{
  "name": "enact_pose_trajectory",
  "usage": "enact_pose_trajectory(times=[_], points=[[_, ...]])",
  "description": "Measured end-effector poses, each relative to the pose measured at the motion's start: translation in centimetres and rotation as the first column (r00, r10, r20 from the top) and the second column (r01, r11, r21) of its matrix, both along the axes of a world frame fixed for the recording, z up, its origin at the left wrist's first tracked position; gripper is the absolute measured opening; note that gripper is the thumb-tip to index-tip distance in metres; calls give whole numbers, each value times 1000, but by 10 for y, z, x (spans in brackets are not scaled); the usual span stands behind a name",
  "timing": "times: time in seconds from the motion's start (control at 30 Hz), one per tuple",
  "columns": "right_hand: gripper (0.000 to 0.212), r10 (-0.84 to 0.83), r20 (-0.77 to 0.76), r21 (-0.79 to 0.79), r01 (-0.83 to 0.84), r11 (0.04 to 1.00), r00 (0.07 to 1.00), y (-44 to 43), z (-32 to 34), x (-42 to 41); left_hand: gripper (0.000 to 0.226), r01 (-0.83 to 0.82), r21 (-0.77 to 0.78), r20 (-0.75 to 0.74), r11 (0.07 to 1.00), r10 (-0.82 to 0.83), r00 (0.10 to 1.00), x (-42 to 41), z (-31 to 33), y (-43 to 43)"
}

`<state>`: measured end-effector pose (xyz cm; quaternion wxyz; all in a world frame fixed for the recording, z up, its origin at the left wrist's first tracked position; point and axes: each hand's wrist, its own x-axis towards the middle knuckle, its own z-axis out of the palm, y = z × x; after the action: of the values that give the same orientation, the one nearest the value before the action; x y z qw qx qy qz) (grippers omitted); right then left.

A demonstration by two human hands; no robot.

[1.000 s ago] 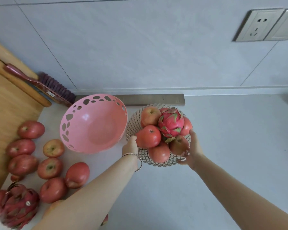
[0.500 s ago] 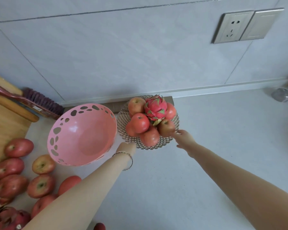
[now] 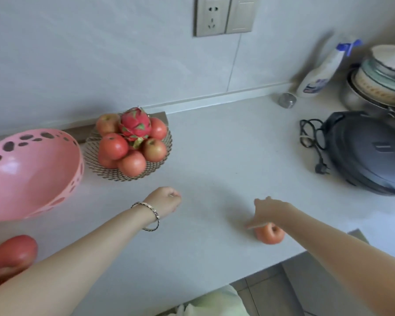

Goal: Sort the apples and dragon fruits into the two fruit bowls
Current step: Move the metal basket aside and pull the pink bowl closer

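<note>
Apple (image 3: 270,236) lies beneath spread right hand (image 3: 271,209) — left hand (image 3: 165,199) loosely curled, empty — cooker (image 3: 369,153), cord (image 3: 311,137) rightward.

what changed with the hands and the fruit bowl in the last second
Both hands let go of the wire bowl. The left hand drew back, loosely curled and empty; the right hand swung right and reaches, fingers spread, over a lone apple near the counter edge. The bowl's piled apples and dragon fruit and the empty pink bowl stayed put.
</note>
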<state>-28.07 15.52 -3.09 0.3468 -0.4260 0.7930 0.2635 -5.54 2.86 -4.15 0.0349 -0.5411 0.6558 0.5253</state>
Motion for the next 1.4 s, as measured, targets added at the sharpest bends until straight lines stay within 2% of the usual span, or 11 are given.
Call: enact_pose_trajectory(times=[0.1, 0.27, 0.37, 0.47, 0.53, 0.63, 0.73, 0.87, 0.97, 1.27, 1.4], points=[[76, -44, 25, 69, 42, 997, 999, 25, -17, -5, 19, 23, 37, -4, 999, -23, 1000, -8, -7, 17], [63, -50, -25, -122, 47, 991, 998, 33, -38, -5, 11, -35, 84, 13, 996, 34, 999, -1, -13, 33], [62, -65, 70, -262, 81, 962, 995, 20, -27, 4, 9, -158, 102, -33, 982, 162, 986, 14, -5, 37], [63, -57, 253, -450, 169, 877, 966, -1, -6, 27, 9, -314, -1, -81, 949, 313, 946, 39, 3, 37], [64, -18, 400, -535, 250, 807, 916, -18, 13, 50, 6, -435, -214, -96, 875, 424, 901, 64, 10, 32], [64, 76, 520, -597, 299, 744, 851, -44, 36, 94, 24, -574, -522, -186, 631, 573, 798, 118, 24, 19], [65, 172, 532, -663, 281, 694, 829, -68, 49, 141, 34, -597, -614, -149, 516, 667, 730, 177, 30, 4], [67, 242, 521, -699, 246, 672, 819, -96, 49, 209, 41, -507, -592, 125, 627, 693, 710, 248, 23, -18], [68, 221, 530, -691, 265, 673, 819, -116, 46, 266, 45, -459, -534, 218, 710, 641, 736, 287, 21, -40], [64, 71, 579, -689, 442, 574, 812, -136, 36, 364, 40, -244, -259, 231, 935, 305, 924, 327, 9, -104], [60, -26, 608, -666, 528, 526, 793, -129, 32, 367, 28, -380, -249, 142, 891, 422, 896, 335, 0, -110]])
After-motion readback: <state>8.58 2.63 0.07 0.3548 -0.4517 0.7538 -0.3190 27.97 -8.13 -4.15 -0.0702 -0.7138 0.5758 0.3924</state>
